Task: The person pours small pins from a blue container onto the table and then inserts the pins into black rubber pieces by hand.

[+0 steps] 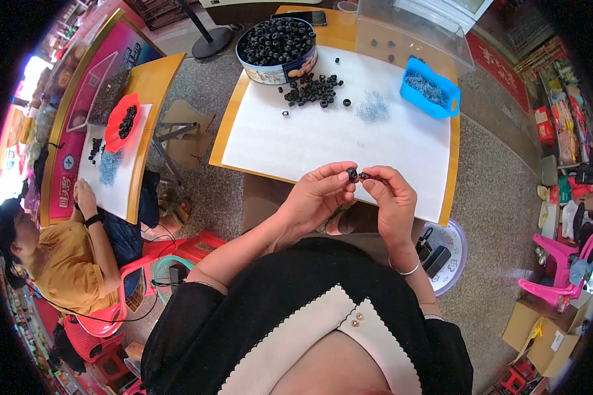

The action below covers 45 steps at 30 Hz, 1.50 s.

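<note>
Just past the near edge of the table, my left hand (319, 197) pinches a small black ring-shaped part (352, 174). My right hand (394, 197) is closed at the fingertips on a tiny dark piece (365, 176), held close against that part; its exact kind is too small to tell. Ahead on the white sheet (277, 141) lies a loose pile of similar black parts (311, 91). A round tin (273, 74) behind it is heaped with more. Tiny bluish-silver pieces (374, 108) are scattered to the right, and a blue plastic basket (412, 102) holds more.
A clear plastic box (415, 33) and a phone (308, 18) sit at the table's back. At left, another person (72, 263) sits at a second table (153, 85) with a red tray (120, 137). A basin (451, 257) stands below right; pink chair (560, 270) beyond.
</note>
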Available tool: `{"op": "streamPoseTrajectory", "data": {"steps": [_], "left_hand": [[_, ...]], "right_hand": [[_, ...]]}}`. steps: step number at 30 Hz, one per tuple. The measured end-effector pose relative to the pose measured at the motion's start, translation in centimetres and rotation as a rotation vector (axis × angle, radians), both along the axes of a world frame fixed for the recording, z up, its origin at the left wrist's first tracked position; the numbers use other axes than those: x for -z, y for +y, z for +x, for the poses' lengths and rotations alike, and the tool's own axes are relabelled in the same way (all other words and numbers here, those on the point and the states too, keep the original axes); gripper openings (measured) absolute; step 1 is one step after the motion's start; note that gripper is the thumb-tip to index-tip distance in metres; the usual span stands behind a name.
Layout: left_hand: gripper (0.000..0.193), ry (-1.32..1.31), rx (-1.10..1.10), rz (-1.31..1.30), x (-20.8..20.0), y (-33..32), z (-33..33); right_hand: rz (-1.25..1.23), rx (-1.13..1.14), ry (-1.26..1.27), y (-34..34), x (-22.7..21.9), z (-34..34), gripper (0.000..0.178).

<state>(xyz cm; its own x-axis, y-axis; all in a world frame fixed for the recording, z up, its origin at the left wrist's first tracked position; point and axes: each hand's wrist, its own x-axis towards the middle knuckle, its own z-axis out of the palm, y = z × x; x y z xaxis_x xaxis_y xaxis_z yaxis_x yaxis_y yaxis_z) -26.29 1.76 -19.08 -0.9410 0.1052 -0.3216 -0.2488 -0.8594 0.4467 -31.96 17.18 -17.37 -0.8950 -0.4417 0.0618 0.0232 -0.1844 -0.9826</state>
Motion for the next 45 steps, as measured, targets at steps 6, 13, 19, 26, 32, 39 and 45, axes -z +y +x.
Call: {"op": "streamPoseTrajectory", "data": {"steps": [6,13,19,26,32,39,45], "left_hand": [[0.027,-0.005,-0.021,-0.002,0.1,0.1,0.0],[0.026,0.006,-0.058,-0.11,0.0,0.4,0.0],[0.023,0.107,-0.144,-0.493,0.4,0.8,0.1],[0.022,0.181,-0.221,-0.715,0.3,1.2,0.4],[0.021,0.286,-0.332,-1.058,1.1,1.1,0.5],[0.018,0.264,-0.225,-1.08,1.0,0.6,0.7],[0.018,0.358,-0.287,-1.352,0.6,0.7,0.7]], "right_hand": [[0.099,0.051,0.131,0.1,0.5,0.2,0.013],[0.182,0.075,0.27,0.0,0.8,0.1,0.012],[0.268,0.104,0.452,-0.3,0.3,0.1,0.013],[0.349,0.151,0.783,-0.6,0.4,0.0,0.016],[0.342,0.136,0.864,-0.8,0.9,-0.1,0.019],[0.266,-0.023,0.648,0.1,1.8,-0.6,0.016],[0.321,0.014,0.686,0.1,1.4,-0.5,0.015]]}}
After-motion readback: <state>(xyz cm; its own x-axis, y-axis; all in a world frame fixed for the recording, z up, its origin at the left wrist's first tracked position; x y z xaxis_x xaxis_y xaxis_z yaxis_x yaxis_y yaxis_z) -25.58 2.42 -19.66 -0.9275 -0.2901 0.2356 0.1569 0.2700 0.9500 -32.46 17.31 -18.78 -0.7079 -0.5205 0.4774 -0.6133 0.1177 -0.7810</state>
